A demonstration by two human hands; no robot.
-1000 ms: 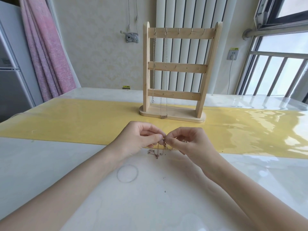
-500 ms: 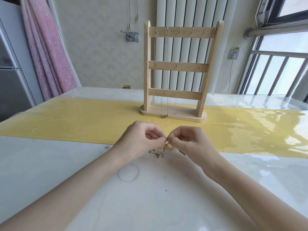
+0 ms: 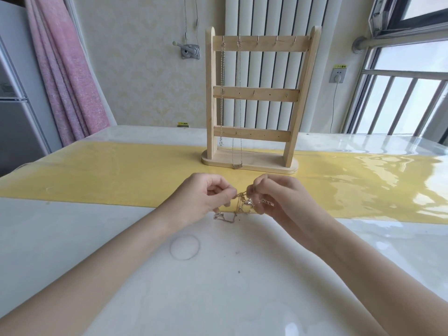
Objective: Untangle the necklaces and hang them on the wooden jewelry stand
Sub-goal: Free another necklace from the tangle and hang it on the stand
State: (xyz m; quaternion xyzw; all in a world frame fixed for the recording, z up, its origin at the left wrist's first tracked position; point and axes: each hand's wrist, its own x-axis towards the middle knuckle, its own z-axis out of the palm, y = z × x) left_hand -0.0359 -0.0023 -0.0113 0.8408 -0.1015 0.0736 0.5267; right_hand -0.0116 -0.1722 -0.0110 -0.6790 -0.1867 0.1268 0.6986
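A small tangle of thin gold necklaces (image 3: pixel 238 207) hangs between my two hands just above the table, its lower loops trailing onto the white surface. My left hand (image 3: pixel 201 197) pinches the chain from the left with thumb and forefinger. My right hand (image 3: pixel 276 197) pinches it from the right, a small pendant showing under its fingers. Behind them stands the wooden jewelry stand (image 3: pixel 257 98) with three hook bars. A silver chain (image 3: pixel 221 93) hangs from its top left hook, and a longer necklace (image 3: pixel 238 105) hangs beside it, down to the base.
The stand sits on a yellow runner (image 3: pixel 109 175) under a glossy clear cover across the white table (image 3: pixel 218 287). A faint ring mark (image 3: pixel 184 247) lies near my left wrist. A pink curtain (image 3: pixel 68 69) hangs at left, a window with bars (image 3: pixel 400 105) at right.
My hands have drawn slightly apart, and the tangle now shows more spread between them with loops hanging lower. The stand and its two hung necklaces are unchanged.
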